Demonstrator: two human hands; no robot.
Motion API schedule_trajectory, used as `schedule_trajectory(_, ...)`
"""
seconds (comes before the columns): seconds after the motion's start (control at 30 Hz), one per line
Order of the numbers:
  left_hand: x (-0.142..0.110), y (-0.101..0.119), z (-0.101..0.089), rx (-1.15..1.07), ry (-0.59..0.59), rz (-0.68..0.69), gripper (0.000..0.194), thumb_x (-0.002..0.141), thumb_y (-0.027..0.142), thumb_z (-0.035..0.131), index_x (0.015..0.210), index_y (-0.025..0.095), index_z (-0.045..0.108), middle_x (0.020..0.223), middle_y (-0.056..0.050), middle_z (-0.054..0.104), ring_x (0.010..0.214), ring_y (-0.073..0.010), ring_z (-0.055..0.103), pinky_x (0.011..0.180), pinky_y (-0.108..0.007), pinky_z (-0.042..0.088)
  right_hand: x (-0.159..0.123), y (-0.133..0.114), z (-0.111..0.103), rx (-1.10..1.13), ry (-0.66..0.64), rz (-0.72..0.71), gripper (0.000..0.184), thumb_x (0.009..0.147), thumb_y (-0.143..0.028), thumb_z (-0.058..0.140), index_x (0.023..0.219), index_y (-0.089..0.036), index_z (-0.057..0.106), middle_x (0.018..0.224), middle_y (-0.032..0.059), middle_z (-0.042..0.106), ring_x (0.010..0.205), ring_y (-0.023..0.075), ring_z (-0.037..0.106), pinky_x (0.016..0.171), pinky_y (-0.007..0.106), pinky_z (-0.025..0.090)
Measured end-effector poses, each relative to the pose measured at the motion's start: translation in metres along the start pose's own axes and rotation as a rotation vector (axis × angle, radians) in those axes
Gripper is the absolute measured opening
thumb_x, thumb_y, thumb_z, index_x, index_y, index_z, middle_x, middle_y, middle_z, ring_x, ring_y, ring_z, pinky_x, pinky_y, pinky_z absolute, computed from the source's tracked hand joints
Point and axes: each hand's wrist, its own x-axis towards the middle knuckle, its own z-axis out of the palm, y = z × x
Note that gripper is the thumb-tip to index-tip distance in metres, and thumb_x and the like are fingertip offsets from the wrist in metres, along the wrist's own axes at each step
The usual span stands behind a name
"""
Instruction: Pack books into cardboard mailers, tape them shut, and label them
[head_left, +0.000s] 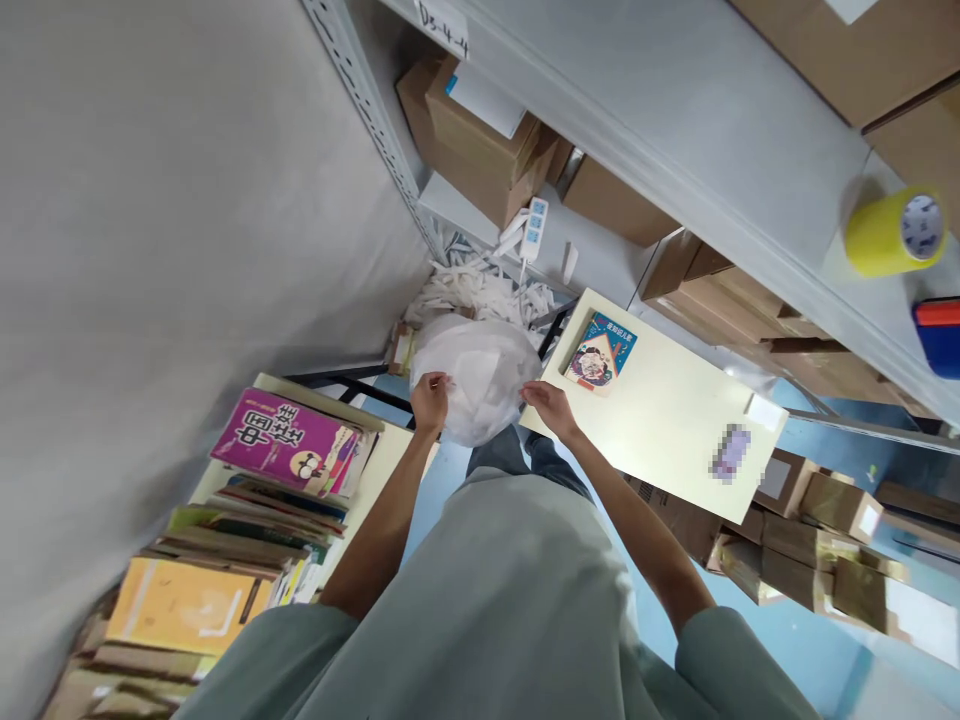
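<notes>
A translucent white plastic bag bulges open between my hands, low in front of my legs. At its left edge my left hand pinches the plastic with thumb and fingers together. On the opposite edge my right hand grips the rim in the same way. Something paler shows through the plastic or lies inside it; I cannot make out what. Right behind the bag is a heap of white paper strips. Close to my right hand, a blue picture book lies on a cream tabletop.
On the left, a purple book and an orange book lie with stacked books on another table. A power strip rests on a shelf with cardboard boxes. Yellow tape stands on the upper shelf. Several boxes sit at right.
</notes>
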Motion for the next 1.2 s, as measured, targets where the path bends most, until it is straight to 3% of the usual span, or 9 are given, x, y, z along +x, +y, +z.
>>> schedule_trajectory(0.1,-0.015,0.003,-0.029,-0.187,0.024,0.008,0.019,0.097,0.038,0.061,0.099,0.021,0.067,0.103,-0.013,0.080,0.097,-0.0253,0.076,0.089,-0.037,0.060,0.007,-0.008,0.021,-0.098,-0.057,-0.055,0.040,0.090,-0.055,0.076,0.114,-0.023,0.078,0.107,0.0094,0.084,0.105,0.0267,0.079,0.100,0.044,0.063)
schedule_trajectory(0.2,-0.031,0.015,-0.056,-0.287,-0.013,0.038,0.027,0.092,0.047,0.069,0.098,0.021,0.067,0.099,-0.011,0.079,0.095,-0.0246,0.076,0.086,-0.036,0.060,0.006,-0.021,0.039,-0.221,-0.083,-0.142,0.061,0.088,-0.053,0.080,0.142,-0.026,0.069,0.140,0.0125,0.074,0.130,0.0293,0.070,0.106,0.046,0.061)
schedule_trajectory(0.37,-0.046,0.051,-0.100,-0.341,-0.311,0.172,0.039,0.087,0.058,0.074,0.100,0.021,0.068,0.091,-0.007,0.075,0.086,-0.0218,0.072,0.084,-0.034,0.058,0.001,-0.056,0.058,-0.390,-0.152,-0.373,0.108,0.078,-0.051,0.095,0.169,-0.029,0.041,0.174,0.0133,0.041,0.163,0.0341,0.035,0.130,0.054,0.038)
schedule_trajectory(0.47,-0.046,0.077,-0.120,-0.232,-0.378,0.305,0.039,0.096,0.057,0.065,0.105,0.020,0.071,0.083,-0.003,0.069,0.075,-0.0185,0.064,0.078,-0.031,0.055,0.003,-0.079,0.061,-0.420,-0.161,-0.415,0.086,0.084,-0.052,0.091,0.158,-0.028,0.055,0.157,0.0127,0.060,0.146,0.0326,0.055,0.124,0.052,0.045)
schedule_trajectory(0.57,-0.043,0.101,-0.135,-0.107,-0.271,0.418,0.041,0.102,0.054,0.056,0.114,0.019,0.074,0.085,-0.003,0.067,0.075,-0.0174,0.058,0.074,-0.028,0.051,0.003,-0.100,0.053,-0.440,-0.141,-0.472,0.040,0.088,-0.053,0.087,0.114,-0.024,0.078,0.119,0.0086,0.077,0.118,0.0292,0.069,0.113,0.049,0.052)
schedule_trajectory(0.7,-0.045,0.125,-0.148,-0.024,-0.283,0.470,0.046,0.096,0.058,0.066,0.118,0.019,0.076,0.088,-0.001,0.067,0.076,-0.0164,0.058,0.072,-0.026,0.050,-0.011,-0.127,0.027,-0.312,-0.144,-0.575,0.041,0.087,-0.061,0.086,0.076,-0.023,0.072,0.105,0.0068,0.076,0.119,0.0281,0.069,0.108,0.043,0.053)
schedule_trajectory(0.87,-0.062,0.145,-0.144,0.112,-0.404,0.438,0.063,0.069,0.060,0.094,0.117,0.022,0.079,0.085,0.001,0.072,0.078,-0.0188,0.065,0.073,-0.027,0.054,-0.038,-0.147,-0.022,-0.238,-0.215,-0.416,0.057,0.089,-0.073,0.076,0.066,-0.022,0.063,0.066,-0.0034,0.057,0.070,0.0158,0.061,0.066,0.028,0.051)
schedule_trajectory(1.07,-0.091,0.166,-0.114,0.076,-0.475,0.349,0.073,0.075,0.063,0.084,0.132,0.018,0.073,0.101,-0.007,0.081,0.088,-0.0240,0.073,0.077,-0.031,0.057,-0.058,-0.138,-0.090,-0.032,-0.253,-0.307,0.063,0.071,-0.081,0.085,0.078,-0.020,0.071,0.071,-0.0010,0.065,0.070,0.0170,0.061,0.061,0.028,0.048)
schedule_trajectory(1.2,-0.112,0.177,-0.077,0.042,-0.406,0.350,0.067,0.074,0.056,0.083,0.128,0.018,0.074,0.105,-0.008,0.083,0.093,-0.0255,0.075,0.083,-0.033,0.060,-0.078,-0.120,-0.149,0.046,-0.137,-0.311,0.069,0.079,-0.088,0.074,0.065,-0.021,0.063,0.062,-0.0033,0.052,0.060,0.0129,0.049,0.056,0.027,0.039)
